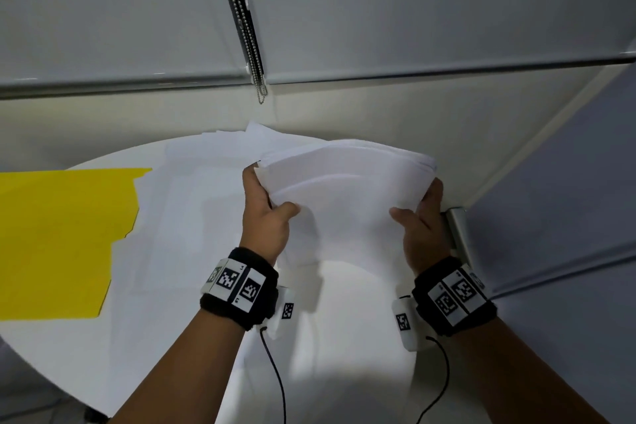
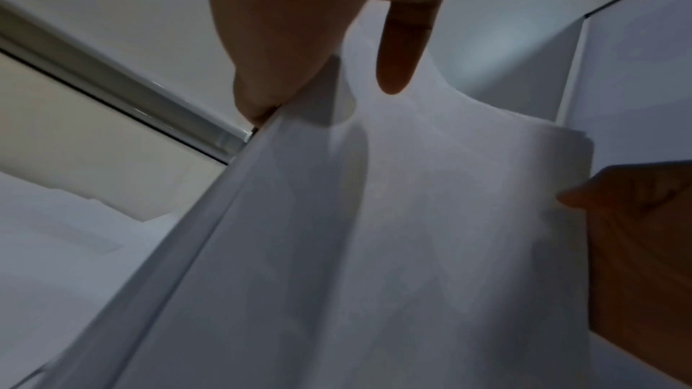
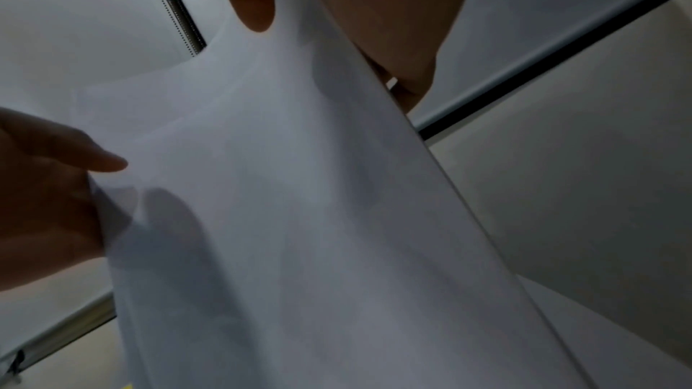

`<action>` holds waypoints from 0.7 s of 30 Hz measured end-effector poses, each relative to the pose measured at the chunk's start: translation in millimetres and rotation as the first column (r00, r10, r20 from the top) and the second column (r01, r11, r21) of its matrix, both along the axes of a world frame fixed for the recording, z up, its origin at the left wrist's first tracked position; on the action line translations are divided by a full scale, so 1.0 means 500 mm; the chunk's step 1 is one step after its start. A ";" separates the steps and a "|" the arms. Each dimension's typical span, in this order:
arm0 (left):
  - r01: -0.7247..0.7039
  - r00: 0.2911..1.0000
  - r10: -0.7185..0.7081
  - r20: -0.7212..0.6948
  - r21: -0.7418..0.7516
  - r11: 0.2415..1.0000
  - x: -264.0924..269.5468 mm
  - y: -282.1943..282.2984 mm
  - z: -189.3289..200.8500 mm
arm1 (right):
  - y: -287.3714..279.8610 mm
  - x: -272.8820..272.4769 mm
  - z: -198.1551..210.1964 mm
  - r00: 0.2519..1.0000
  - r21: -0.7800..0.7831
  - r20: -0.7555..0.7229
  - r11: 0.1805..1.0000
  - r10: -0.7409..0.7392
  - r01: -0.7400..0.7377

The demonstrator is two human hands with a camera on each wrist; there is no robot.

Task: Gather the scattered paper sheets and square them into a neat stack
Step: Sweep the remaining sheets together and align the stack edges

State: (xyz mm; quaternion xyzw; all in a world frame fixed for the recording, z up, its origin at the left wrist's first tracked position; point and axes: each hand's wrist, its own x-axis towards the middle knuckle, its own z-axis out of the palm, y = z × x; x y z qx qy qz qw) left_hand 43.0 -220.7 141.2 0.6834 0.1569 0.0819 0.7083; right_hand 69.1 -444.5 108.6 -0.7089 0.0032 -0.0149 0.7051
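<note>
While gripped, both hands' paper sheets (image 1: 347, 189).

Soft even light, dim blurry wrist views

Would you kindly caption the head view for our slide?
Both hands, left hand and right hand, hold a sheaf of white sheets above the round table.

Head view looking down from above, both wrist views close underneath, all sharing the paper stack (image 1: 347, 182).
</note>
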 end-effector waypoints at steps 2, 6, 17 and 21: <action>-0.008 0.998 0.008 -0.055 0.001 1.000 0.000 0.007 -0.015 | -0.002 0.000 -0.006 1.000 -0.092 0.006 0.996 0.017 -0.016; 0.041 0.978 -0.037 -0.205 0.016 0.999 -0.002 0.003 -0.055 | -0.001 -0.003 -0.035 0.997 -0.281 -0.068 0.959 0.024 -0.042; -0.019 0.979 0.019 -0.203 0.001 1.000 -0.004 -0.005 -0.089 | -0.008 -0.003 -0.080 0.992 -0.331 -0.129 0.943 -0.014 -0.030; 0.005 0.962 -0.001 -0.273 0.015 1.000 0.017 -0.003 -0.129 | -0.007 0.016 -0.112 0.984 -0.341 -0.175 0.939 -0.020 -0.042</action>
